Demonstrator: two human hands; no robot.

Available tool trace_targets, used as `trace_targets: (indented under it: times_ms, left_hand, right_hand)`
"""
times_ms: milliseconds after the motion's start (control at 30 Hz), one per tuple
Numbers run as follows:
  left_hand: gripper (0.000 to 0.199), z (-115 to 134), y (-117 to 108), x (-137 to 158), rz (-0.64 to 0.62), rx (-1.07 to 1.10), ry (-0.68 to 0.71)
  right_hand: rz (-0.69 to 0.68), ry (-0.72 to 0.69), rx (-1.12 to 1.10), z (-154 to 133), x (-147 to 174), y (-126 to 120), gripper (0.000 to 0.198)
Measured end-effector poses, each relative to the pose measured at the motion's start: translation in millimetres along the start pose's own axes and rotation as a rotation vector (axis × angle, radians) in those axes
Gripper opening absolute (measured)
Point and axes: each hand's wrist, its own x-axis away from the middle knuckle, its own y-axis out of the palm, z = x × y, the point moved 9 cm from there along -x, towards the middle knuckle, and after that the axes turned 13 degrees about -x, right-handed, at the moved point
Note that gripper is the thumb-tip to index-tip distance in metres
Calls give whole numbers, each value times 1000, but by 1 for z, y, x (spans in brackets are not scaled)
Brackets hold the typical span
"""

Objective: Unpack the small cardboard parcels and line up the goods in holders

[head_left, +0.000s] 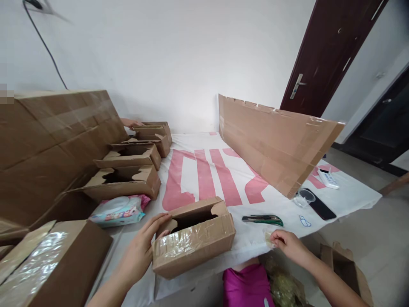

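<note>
An open-topped cardboard box (194,245) with shiny clear tape on its near side sits at the table's front edge. My left hand (145,238) grips its left end, fingers over the rim and some fingertips inside the opening. To the right of the box, my right hand (287,244) pinches a small, crumpled, yellowish piece of clear tape (269,238) over the cloth's edge. Just beyond that hand lies a green utility knife (263,219). The inside of the box is dark, so its contents cannot be made out.
Several open boxes (128,181) line the left side by a pack of wipes (119,210) and a taped carton (57,260). Another person's hand (130,123) touches the farthest. A cardboard panel (271,140) stands right, near a phone (319,204) and tape roll (303,197).
</note>
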Motion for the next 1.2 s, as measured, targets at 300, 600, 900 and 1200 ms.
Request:
trace_targets:
  times_ms: [300, 600, 900, 1200]
  left_hand:
    - [88, 14, -3, 11, -109, -160, 171]
    - [112, 11, 8, 18, -103, -208, 221]
    - [128, 9, 12, 22, -85, -285, 244]
    - [126, -1, 23, 24, 18, -290, 278]
  right_hand:
    - [105, 58, 178, 14, 0, -18, 12]
    - [116, -29, 270, 1, 9, -17, 23]
    - [217, -14, 18, 18, 16, -35, 22]
    - [187, 70, -272, 28, -3, -39, 10]
